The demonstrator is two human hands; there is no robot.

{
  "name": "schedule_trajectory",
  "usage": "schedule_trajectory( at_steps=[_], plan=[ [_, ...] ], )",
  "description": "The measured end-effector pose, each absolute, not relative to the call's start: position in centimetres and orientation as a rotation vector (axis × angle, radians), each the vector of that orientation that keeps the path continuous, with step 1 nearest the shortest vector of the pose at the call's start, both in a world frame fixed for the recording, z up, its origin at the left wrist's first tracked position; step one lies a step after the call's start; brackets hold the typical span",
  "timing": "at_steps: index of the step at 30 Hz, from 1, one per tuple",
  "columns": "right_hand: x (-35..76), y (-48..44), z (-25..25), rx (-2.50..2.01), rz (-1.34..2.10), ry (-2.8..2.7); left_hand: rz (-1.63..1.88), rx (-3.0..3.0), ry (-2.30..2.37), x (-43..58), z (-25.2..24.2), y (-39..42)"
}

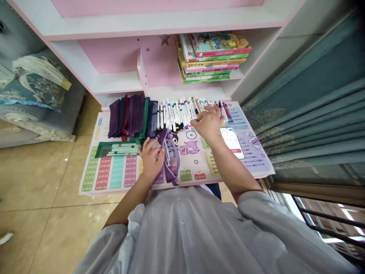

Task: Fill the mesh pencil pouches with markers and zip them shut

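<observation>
My left hand (151, 158) pinches the left edge of a purple mesh pencil pouch (174, 167). The pouch lies unzipped at the front of the desk, with at least one light-coloured pen (167, 154) inside. My right hand (209, 121) is over the right part of a long row of markers and pens (176, 110). Its thumb and fingers are apart, and nothing shows in them; the fingertips partly hide the pens below. Left of my left hand, a green mesh pouch (102, 149) lies flat with several pale green pens (124, 149) in it.
Several purple, red, green and navy pouches (136, 114) stand at the back left of the desk mat (196, 171). A lit phone (232, 142) lies right of my right forearm. Books (213, 57) are stacked on the pink-and-white shelf (162, 28). A teal curtain (302, 95) hangs at right.
</observation>
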State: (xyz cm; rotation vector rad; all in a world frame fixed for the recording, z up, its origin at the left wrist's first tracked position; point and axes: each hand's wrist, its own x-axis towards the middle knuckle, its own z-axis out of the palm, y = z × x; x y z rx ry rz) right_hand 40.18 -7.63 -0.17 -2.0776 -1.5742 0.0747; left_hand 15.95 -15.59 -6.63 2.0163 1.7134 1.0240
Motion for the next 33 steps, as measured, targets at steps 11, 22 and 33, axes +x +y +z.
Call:
schedule_trajectory(
  at_steps=[11, 22, 33],
  plan=[
    [34.2, -18.2, -2.0, -1.771, 0.470, -1.762, 1.045, 1.943, 1.794, 15.9, -6.5, -15.3],
    [31.4, -17.6, -3.2, -1.879, 0.393, -1.906, 1.040, 1.929, 1.817, 15.8, -6.5, -15.3],
    [31.3, -17.0, -4.0, -1.941, 0.417, -2.025, 1.028, 1.925, 1.810, 15.8, -6.4, -15.4]
  ],
)
